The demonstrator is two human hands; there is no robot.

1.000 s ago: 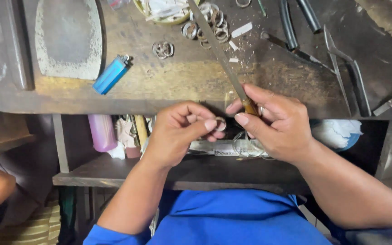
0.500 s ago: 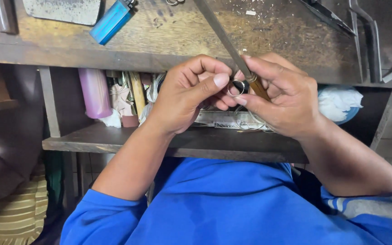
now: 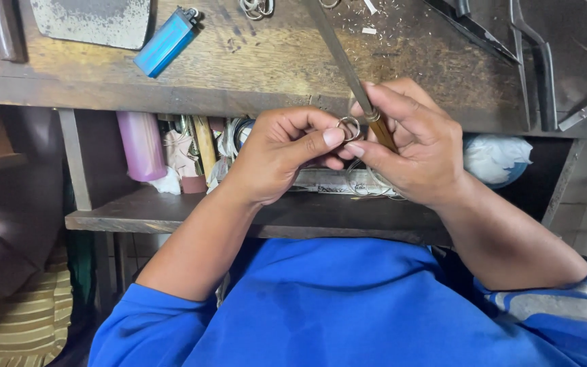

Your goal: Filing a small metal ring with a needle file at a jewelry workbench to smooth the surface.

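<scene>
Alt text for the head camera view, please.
Left hand pinches a small metal ring while the right hand holds a wooden-handled file against it, at a worn wooden bench with a blue lighter on top.

Soft, even daylight falls from above onto the bench top [image 3: 273, 75] beyond both hands, which are evenly lit and sharp, without glare. The shelf [image 3: 171, 211] under the hands sits in deep shadow, its clutter dim. Left of the left hand [image 3: 283, 153] the frame edge goes dark and blurry. Lines bow slightly toward the corners.
</scene>
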